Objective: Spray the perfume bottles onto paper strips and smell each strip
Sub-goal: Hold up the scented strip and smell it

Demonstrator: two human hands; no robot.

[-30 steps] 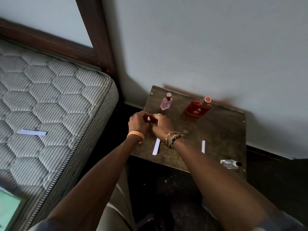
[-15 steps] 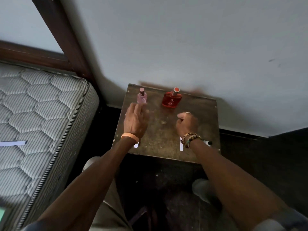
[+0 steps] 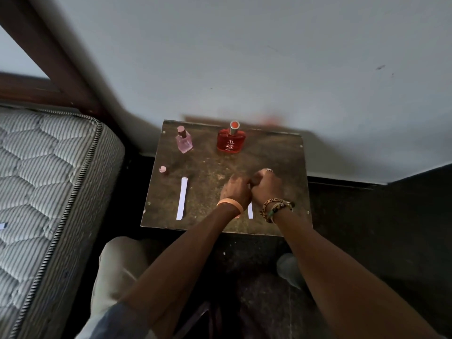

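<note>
On the small brown table (image 3: 281, 152) a pink perfume bottle (image 3: 184, 141) stands uncapped at the back left. Its pink cap (image 3: 162, 169) lies in front of it. A red perfume bottle (image 3: 231, 141) stands at the back middle. One white paper strip (image 3: 182, 198) lies on the left. A second strip (image 3: 250, 211) lies under my hands, partly hidden. My left hand (image 3: 236, 189) and right hand (image 3: 267, 187) meet above it. The right is curled into a fist round something mostly hidden, seemingly the small clear bottle. The left hand's fingertips touch that fist.
A quilted mattress (image 3: 49, 179) fills the left side, with a dark wooden bed frame (image 3: 49, 62) behind it. A grey wall (image 3: 269, 69) rises right behind the table. My knees (image 3: 117, 260) are under the table's front edge on a dark floor (image 3: 379, 228).
My left hand left the pink bottle and crossed right to join the right hand. The small clear bottle by the front right edge is no longer lying there. The camera moved closer.
</note>
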